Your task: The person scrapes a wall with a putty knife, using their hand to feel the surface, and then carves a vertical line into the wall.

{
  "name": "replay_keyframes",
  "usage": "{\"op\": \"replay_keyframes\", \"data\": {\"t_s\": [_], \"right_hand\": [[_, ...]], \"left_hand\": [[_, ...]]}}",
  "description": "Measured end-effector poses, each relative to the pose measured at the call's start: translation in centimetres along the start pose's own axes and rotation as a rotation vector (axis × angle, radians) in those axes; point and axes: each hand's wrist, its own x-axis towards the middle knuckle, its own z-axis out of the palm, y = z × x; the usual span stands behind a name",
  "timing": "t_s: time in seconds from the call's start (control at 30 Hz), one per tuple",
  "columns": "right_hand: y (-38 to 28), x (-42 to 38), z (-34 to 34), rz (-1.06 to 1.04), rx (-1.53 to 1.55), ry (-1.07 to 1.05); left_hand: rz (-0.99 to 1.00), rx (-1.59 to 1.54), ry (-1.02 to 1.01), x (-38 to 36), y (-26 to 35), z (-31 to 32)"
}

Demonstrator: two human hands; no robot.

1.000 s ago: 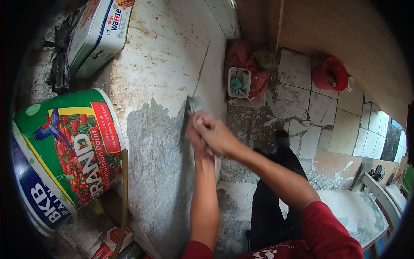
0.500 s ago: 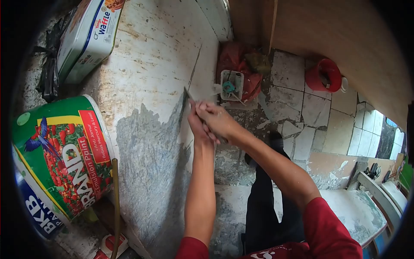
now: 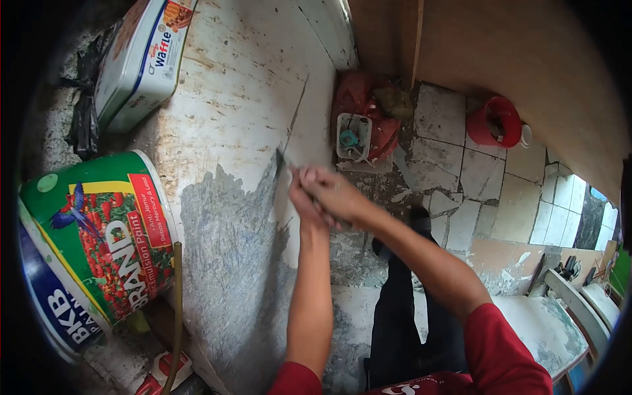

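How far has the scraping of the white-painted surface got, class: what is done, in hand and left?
Done: a bare grey patch below the hands. In hand: both hands, left hand and right hand, grip a scraper at the patch's upper edge. Left: white paint above, toward the waffle tin.

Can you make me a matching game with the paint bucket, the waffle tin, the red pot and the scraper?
Things:
1. paint bucket
2. waffle tin
3. red pot
4. scraper

Places:
A. on the tiled floor, far right
B. held in both hands against the white surface
C. lying at the top left
D. green, at the left edge

Pairs: 1-D, 2-C, 3-A, 4-B
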Motion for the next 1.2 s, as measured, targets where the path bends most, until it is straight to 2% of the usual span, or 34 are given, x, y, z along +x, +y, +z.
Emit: {"op": "replay_keyframes", "data": {"t_s": [0.03, 0.07, 0.17, 0.23, 0.27, 0.33, 0.4, 0.47, 0.5, 0.53, 0.57, 0.6, 0.63, 0.7, 0.73, 0.8, 0.87, 0.9, 0.93, 0.97, 1.0, 1.07, 1.1, 1.13, 1.2], "right_hand": [[-0.5, -1.6, 0.6, 0.068, -0.056, -0.046], [-0.7, -3.1, 1.5, 0.140, -0.107, -0.093], [1.3, -5.8, 4.2, 0.028, -0.085, -0.054], [4.0, -5.2, 5.4, -0.199, -0.145, 0.060], [5.5, -4.8, 5.8, -0.309, -0.175, 0.116], [3.4, -3.5, 5.0, -0.057, 0.048, 0.045], [1.7, -1.9, 3.5, 0.142, 0.103, -0.009], [2.1, -1.9, 3.0, 0.096, 0.070, 0.021], [1.9, -2.9, 3.1, 0.079, 0.009, 0.032], [1.9, -3.9, 3.4, 0.057, -0.048, 0.046], [6.3, -3.2, 4.5, -0.517, -0.257, 0.212], [5.8, -3.3, 4.8, -0.469, -0.222, 0.193], [5.6, -3.5, 5.0, -0.418, -0.185, 0.174], [4.9, -3.0, 4.8, -0.270, -0.158, 0.116], [3.0, -1.7, 4.1, -0.098, -0.114, 0.108], [-0.6, 0.3, 2.9, 0.252, -0.041, 0.091], [-0.2, 0.7, 1.3, 0.206, -0.065, 0.074], [0.0, 1.3, 0.5, 0.177, -0.074, 0.068], [0.9, 0.9, 0.6, 0.020, -0.112, 0.065], [2.5, -0.1, 1.2, -0.139, -0.152, 0.063], [4.1, -0.3, 1.6, -0.294, -0.192, 0.055], [4.6, 1.3, 1.8, -0.473, -0.177, 0.118], [2.3, 1.3, 0.9, -0.250, -0.110, 0.055], [0.9, 1.9, 0.0, -0.026, -0.042, 0.000], [0.7, 3.3, -1.3, 0.015, -0.048, -0.018]], "left_hand": [[0.123, -0.101, -0.061, -1.5, -0.2, -0.1], [0.095, -0.251, -0.084, -3.2, 0.0, -0.6], [-0.006, -0.647, -0.143, -6.3, 0.7, -2.6], [-0.099, -0.831, -0.172, -6.6, 0.8, -4.1], [-0.072, -0.608, -0.128, -6.0, 0.8, -4.5], [-0.022, -0.166, -0.033, -4.0, 0.8, -4.3], [-0.046, -0.237, -0.061, -2.5, 0.7, -3.3], [-0.075, -0.313, -0.092, -1.8, 0.4, -2.1], [-0.037, -0.247, -0.194, -2.6, 0.0, -3.1], [-0.061, -0.474, -0.227, -3.5, -0.2, -4.0], [-0.090, -0.697, -0.258, -4.4, -0.3, -4.9], [-0.123, -0.918, -0.280, -5.0, -0.2, -5.1], [-0.107, -0.882, -0.238, -5.3, 0.1, -5.1], [-0.014, -0.415, -0.243, -3.0, -0.2, -5.9], [0.036, -0.186, -0.246, -1.4, -0.2, -5.8], [-0.195, -0.096, -0.302, 1.7, 1.5, -4.5], [-0.186, -0.074, -0.233, 2.0, 1.4, -2.4], [-0.065, -0.093, -0.130, 1.3, 0.1, -0.7], [0.052, -0.110, -0.024, 0.7, -0.6, 0.0], [0.106, -0.347, -0.240, 1.5, -2.5, -3.5], [0.049, -0.488, -0.276, 1.6, -2.2, -3.6], [-0.052, -0.768, -0.328, 1.3, -1.3, -3.4], [-0.009, -0.603, -0.200, 2.0, -0.7, -1.6], [0.007, -0.592, -0.209, 3.3, -0.9, -1.1], [0.022, -0.574, -0.217, 5.1, -1.4, 0.0]]}}
